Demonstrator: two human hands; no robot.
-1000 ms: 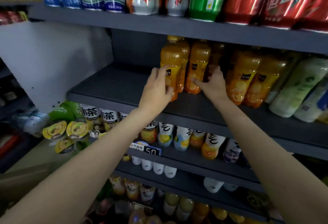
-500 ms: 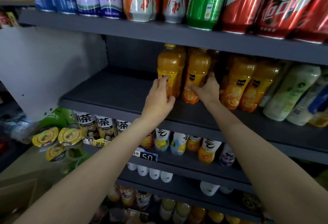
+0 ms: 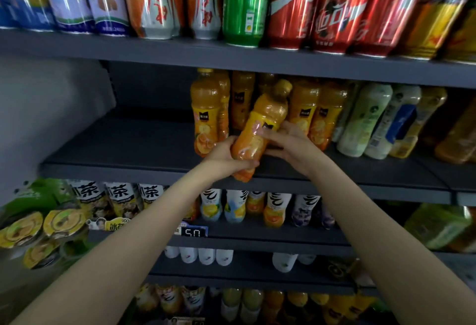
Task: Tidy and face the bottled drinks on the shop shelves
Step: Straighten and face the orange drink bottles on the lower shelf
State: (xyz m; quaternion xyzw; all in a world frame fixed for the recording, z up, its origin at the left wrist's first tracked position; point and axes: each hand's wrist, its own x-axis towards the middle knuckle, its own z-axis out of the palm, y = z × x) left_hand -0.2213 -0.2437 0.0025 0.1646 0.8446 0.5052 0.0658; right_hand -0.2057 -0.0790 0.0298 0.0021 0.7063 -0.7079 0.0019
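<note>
Off the dark shelf (image 3: 154, 149), both hands now grip one tilted orange bottle (image 3: 260, 129).

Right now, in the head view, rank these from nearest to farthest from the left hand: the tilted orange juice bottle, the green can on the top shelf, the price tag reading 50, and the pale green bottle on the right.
1. Tilted orange juice bottle: in the left hand's grip.
2. Price tag: on the shelf edge below.
3. Pale green bottle: same shelf, right.
4. Green can: top shelf, above.
</note>
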